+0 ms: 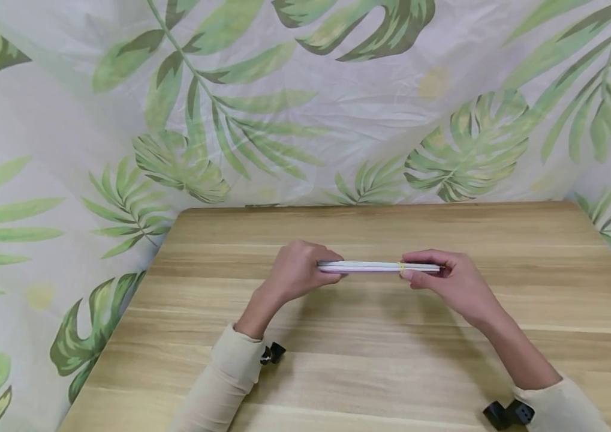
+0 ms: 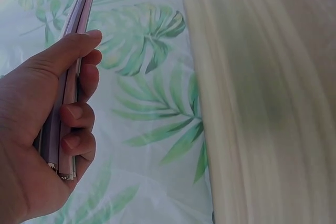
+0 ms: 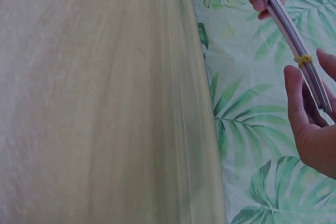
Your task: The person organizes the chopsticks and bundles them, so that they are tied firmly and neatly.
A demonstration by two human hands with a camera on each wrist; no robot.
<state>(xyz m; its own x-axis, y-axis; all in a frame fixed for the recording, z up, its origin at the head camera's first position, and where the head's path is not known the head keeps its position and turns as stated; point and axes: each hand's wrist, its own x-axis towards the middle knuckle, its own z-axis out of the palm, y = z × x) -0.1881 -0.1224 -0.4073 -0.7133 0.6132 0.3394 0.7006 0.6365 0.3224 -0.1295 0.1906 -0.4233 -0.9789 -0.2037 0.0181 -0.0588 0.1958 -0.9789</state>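
A slim bundle of long, narrow, pale white and purplish strips point(image 1: 372, 267) is held level above the table, bound near its right end by a yellow rubber band point(image 3: 303, 60). My left hand point(image 1: 300, 270) grips the left end, its fingers curled round the strips and its thumb lying along them in the left wrist view. At the banded end, my right hand point(image 1: 448, 279) has its thumb and fingers on either side of the bundle. Gaps show between these digits and the strips in the right wrist view. What the strips are exactly cannot be told.
Below the hands lies a wood-grain table point(image 1: 370, 360). A pale cloth with green leaf print point(image 1: 337, 120) hangs behind the table and at its sides. Small black devices point(image 1: 507, 414) sit at both sleeve cuffs.
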